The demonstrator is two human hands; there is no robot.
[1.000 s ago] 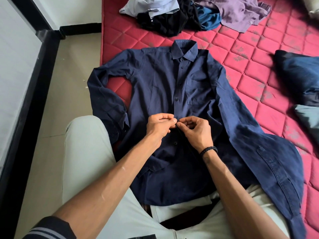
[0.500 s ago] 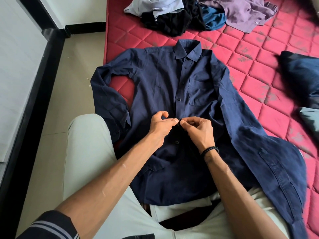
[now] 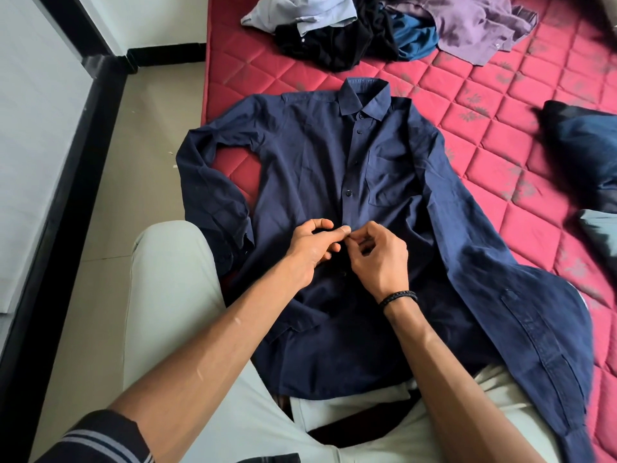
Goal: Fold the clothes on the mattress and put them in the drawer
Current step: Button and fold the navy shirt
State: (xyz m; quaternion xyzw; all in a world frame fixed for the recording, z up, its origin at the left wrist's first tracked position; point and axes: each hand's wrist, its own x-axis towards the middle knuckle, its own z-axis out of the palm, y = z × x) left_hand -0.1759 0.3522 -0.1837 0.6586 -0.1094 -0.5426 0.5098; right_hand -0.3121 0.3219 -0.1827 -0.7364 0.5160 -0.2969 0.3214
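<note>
**Both hands at the placket of the navy shirt**

A red quilted mattress [image 3: 500, 135] carries the clothes. A navy shirt [image 3: 300, 162] lies face up across its near edge, collar away, hem draped over the person's pale trousers [image 3: 173, 295], its sleeves lying out to either side. A heap of unfolded clothes [image 3: 384, 28] sits beyond the collar. The left hand [image 3: 314, 248] and right hand [image 3: 380, 259] meet at the shirt's front placket, each grip pinching the fabric between thumb and fingers at a button [image 3: 345, 226]. A black bracelet [image 3: 399, 297] circles the right wrist.
</note>
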